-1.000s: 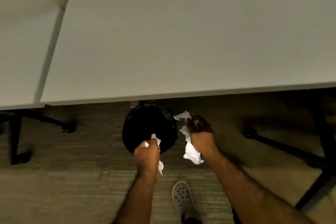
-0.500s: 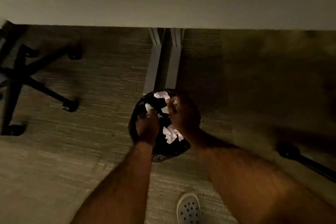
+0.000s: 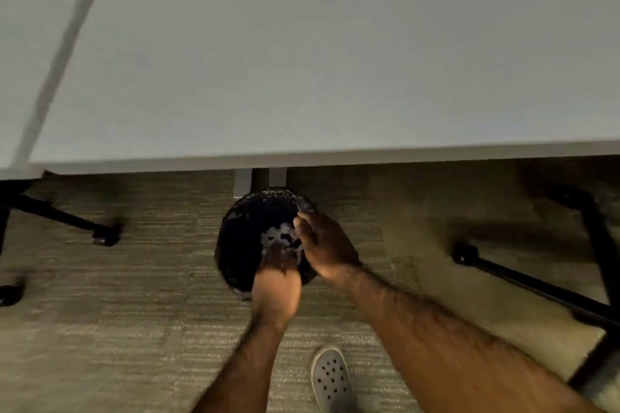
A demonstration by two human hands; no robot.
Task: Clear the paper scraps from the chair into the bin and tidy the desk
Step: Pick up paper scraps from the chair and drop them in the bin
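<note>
2 hands, left hand (image 3: 275,292) and right hand (image 3: 324,245), hover over bin (image 3: 241,238); paper scraps (image 3: 280,236) inside; grip unclear.

Pale grey flat desktop (image 3: 335,60) fills the upper frame, its twin grey legs (image 3: 260,179) showing under the front edge. Striped beige-grey carpet floor (image 3: 134,329) below (dim lighting). Black wheeled chair bases left (image 3: 67,220) and right (image 3: 536,285).

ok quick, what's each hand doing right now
left hand: over the bin, fingers blurred, cannot tell.
right hand: over the bin by the paper scraps, grip cannot be told.
</note>
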